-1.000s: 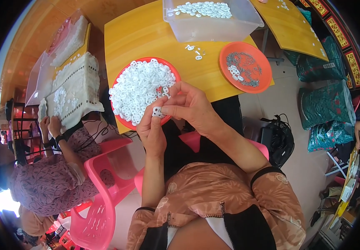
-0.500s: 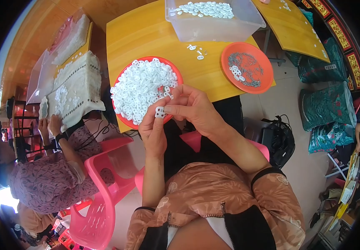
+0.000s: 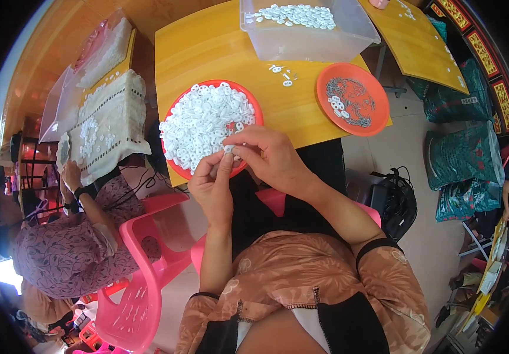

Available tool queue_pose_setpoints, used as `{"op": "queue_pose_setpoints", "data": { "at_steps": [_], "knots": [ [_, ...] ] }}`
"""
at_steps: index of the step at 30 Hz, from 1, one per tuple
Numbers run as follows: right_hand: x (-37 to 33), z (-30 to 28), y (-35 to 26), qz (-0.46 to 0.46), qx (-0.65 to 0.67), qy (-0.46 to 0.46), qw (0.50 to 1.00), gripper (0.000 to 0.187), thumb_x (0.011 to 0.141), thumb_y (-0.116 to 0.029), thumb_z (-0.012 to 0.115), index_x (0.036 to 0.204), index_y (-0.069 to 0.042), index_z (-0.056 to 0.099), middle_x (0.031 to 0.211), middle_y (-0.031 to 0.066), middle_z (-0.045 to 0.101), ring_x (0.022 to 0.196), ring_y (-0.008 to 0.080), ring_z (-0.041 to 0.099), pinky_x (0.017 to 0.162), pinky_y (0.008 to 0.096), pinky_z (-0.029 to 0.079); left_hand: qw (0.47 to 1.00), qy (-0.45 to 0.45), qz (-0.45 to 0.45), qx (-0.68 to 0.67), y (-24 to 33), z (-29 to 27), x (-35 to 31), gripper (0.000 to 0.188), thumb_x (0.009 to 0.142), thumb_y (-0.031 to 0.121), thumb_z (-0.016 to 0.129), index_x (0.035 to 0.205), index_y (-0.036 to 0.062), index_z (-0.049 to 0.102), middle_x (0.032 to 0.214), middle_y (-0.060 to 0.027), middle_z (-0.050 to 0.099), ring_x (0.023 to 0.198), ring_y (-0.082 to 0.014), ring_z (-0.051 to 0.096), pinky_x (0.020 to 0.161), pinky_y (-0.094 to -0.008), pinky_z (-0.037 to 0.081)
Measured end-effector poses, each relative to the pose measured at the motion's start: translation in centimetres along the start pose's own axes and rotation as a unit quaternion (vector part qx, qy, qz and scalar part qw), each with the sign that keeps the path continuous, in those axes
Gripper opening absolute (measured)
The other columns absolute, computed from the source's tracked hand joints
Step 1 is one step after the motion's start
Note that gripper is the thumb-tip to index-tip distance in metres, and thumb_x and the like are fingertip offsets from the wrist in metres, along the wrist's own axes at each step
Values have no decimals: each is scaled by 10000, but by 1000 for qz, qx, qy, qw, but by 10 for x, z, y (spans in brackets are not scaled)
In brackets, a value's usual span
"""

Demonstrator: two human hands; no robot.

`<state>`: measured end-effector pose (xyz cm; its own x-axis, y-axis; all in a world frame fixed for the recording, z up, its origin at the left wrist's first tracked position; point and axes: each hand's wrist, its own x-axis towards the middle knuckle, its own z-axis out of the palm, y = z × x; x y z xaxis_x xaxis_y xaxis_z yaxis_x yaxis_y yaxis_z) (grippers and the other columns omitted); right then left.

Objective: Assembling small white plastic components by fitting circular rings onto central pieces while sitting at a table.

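Between my two hands, above the near edge of a red basin (image 3: 258, 112), is a small white plastic piece (image 3: 229, 148), mostly covered by fingertips. My left hand (image 3: 212, 184) pinches it between thumb and fingers. The thumb and forefinger of my right hand (image 3: 277, 162) close on its upper right side. A heap of similar white oval pieces with holes (image 3: 204, 124) fills the basin. To the right, an orange plate (image 3: 381, 100) bears thin grey metal pins (image 3: 358, 94) and several white pieces (image 3: 338, 106). Whether a pin is in my fingers cannot be seen.
A clear plastic bin (image 3: 310, 46) with more white pieces stands at the back of the yellow table (image 3: 198, 50). Loose pieces (image 3: 287, 83) lie before it. At left are a pink chair (image 3: 130, 242) and a co-worker's hands (image 3: 71, 176) at a cloth. Green sacks (image 3: 464, 154) stand at right.
The white piece, whose holes faced up before, is now turned and largely covered. My right fingertips have come over it. The co-worker's hands have shifted slightly.
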<state>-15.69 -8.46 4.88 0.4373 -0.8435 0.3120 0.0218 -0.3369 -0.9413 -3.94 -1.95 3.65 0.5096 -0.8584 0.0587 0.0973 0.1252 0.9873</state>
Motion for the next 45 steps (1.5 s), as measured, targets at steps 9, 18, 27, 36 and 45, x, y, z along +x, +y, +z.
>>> {"op": "queue_pose_setpoints", "data": {
  "at_steps": [9, 18, 27, 36, 45],
  "knots": [
    [18, 1, 17, 187, 223, 49, 955, 191, 871, -43, 548, 1037, 2, 632, 763, -8, 589, 659, 37, 503, 592, 181, 421, 995, 27, -79, -48, -2, -16, 10, 123, 857, 67, 604, 935, -27, 617, 817, -87, 649, 680, -124, 617, 657, -214, 491],
    [8, 8, 11, 191, 204, -71, 958, 152, 889, -90, 545, 979, -1, 628, 681, -30, 532, 600, 32, 481, 544, 177, 403, 993, 10, -94, -64, -3, -19, 11, 134, 865, 90, 597, 946, -14, 621, 821, -84, 650, 671, -118, 616, 644, -212, 498],
    [6, 12, 7, 24, 27, 0, 999, 101, 810, -60, 619, 870, 20, 606, 707, 96, 575, 607, 161, 552, 567, 277, 443, 998, -4, -57, -35, 1, -20, 7, 130, 875, 67, 578, 952, -29, 620, 810, -77, 648, 682, -115, 615, 659, -214, 499],
    [8, 7, 1, -64, -64, -24, 996, 77, 817, -45, 608, 871, 9, 602, 733, 112, 586, 651, 202, 589, 592, 285, 459, 999, -24, -21, 27, 4, -23, 5, 110, 876, 60, 576, 924, -33, 611, 798, -61, 639, 697, -96, 600, 675, -210, 488],
    [9, 7, -1, -54, -72, -25, 996, 66, 791, -40, 593, 809, 22, 580, 711, 148, 567, 672, 302, 572, 610, 361, 449, 998, -46, -14, 31, 1, -22, 8, 74, 879, 48, 576, 884, -22, 597, 786, -35, 631, 708, -67, 586, 664, -186, 463]
  ]
}}
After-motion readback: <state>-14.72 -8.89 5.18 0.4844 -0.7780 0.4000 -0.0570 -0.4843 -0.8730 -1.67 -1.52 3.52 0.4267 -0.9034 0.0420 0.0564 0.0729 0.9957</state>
